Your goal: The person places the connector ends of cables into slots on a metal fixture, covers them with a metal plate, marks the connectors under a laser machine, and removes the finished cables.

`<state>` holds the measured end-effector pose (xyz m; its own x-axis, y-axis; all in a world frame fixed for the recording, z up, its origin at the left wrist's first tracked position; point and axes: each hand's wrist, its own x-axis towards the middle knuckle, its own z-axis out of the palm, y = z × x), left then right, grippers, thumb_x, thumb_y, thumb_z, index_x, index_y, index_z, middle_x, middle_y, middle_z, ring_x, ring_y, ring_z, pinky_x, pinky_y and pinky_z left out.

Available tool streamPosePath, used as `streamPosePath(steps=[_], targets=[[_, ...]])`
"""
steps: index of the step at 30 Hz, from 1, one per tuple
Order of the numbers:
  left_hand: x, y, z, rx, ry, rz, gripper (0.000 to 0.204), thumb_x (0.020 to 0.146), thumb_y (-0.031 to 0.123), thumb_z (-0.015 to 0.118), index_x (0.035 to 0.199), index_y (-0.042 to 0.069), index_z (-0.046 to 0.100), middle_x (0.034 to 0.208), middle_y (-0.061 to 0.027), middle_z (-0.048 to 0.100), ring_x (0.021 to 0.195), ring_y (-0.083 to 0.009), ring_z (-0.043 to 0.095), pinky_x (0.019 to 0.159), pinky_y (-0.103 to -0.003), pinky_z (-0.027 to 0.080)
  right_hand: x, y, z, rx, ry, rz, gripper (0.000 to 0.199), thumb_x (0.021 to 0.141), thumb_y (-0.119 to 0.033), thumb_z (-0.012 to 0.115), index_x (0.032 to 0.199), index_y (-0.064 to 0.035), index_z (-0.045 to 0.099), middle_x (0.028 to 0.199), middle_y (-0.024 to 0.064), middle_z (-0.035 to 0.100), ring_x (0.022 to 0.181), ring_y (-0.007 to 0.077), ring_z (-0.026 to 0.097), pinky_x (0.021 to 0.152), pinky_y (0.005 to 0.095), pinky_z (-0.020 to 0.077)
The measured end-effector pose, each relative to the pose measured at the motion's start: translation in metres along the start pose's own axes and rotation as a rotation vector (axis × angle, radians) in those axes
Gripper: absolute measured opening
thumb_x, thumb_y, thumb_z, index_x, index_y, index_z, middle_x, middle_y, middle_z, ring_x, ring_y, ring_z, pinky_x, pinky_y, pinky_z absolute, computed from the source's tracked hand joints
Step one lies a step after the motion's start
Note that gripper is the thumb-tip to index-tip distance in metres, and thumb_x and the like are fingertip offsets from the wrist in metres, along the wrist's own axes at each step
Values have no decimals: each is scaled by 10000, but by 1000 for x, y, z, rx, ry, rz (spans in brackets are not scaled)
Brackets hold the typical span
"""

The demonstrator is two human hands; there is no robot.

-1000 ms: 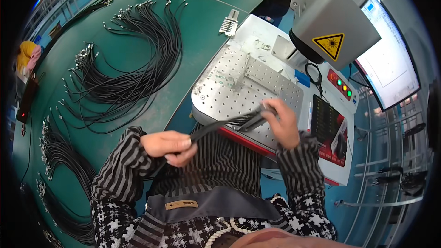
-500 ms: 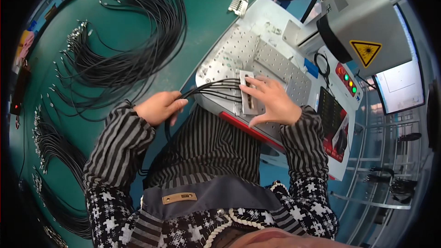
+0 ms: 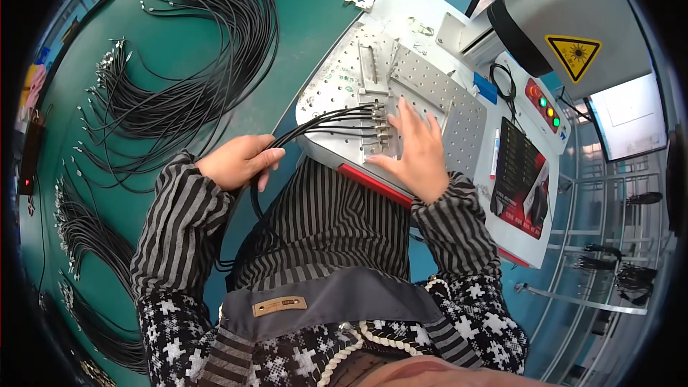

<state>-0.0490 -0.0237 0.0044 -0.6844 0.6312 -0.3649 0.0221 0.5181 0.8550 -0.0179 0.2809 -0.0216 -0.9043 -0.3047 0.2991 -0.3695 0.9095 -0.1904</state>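
At the center of the frame, we find a set of black cables running from the left hand to a perforated metal plate. The left-hand grip is pressed together, pinching the cables between thumb and fingers. The right-hand grip is spread, with its fingers beside the metal connectors; we cannot tell whether the fingertips touch them.

Progress, as we judge it: the cable ends are laid out side by side in a row on the plate, so the placing looks largely done. We cannot confirm that each connector is fully seated. A slotted metal bar lies just above the row in the frame, not over it. The laser marking head stands at the upper right, apart from the connectors, and we see no mark on them at this size.

On the green table, at the upper left and left edge, we note further cable bundles; we cannot tell whether these are finished or waiting.
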Motion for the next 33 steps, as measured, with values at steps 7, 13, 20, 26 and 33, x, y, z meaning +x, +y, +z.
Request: streamPosePath(steps=[7,13,20,26,33], targets=[[-25,53,-22,-413,482,442,244,955,255,396,836,66,493,565,-5,536,443,-67,401,405,-188,279,-3,-1,3,-24,-25,57,927,748,-526,628,1371,33,229,1222,139,544,1254,287,390,1075,469,189],[-44,62,11,-427,831,566,248,971,245,367,904,61,517,594,3,507,438,-56,329,422,-178,241,8,-104,-25,1414,-460,-90,470,922,-304,489,1287,-17,412,950,101,634,1014,199,542,864,311,421],[-213,56,23,17,1095,292,293,963,281,412,930,53,594,521,39,439,444,-47,351,413,-177,252,15,-130,-47,1552,-209,2,291,962,-216,396,1070,16,536,573,-64,337,462,18,248,411,166,194],[-430,-5,61,-281,1799,288,254,949,277,437,1020,61,551,554,53,435,389,-10,280,339,-171,172,47,-259,-79,1737,-549,-262,238,944,-172,422,1002,13,560,599,-38,396,462,33,258,402,174,199],[-561,-111,51,-432,2015,-345,447,907,423,476,1023,-1,557,700,-66,592,477,-112,479,405,-225,366,75,-364,13,1406,-645,-531,468,895,-303,514,1201,47,465,1185,176,506,1029,236,527,914,320,422]])
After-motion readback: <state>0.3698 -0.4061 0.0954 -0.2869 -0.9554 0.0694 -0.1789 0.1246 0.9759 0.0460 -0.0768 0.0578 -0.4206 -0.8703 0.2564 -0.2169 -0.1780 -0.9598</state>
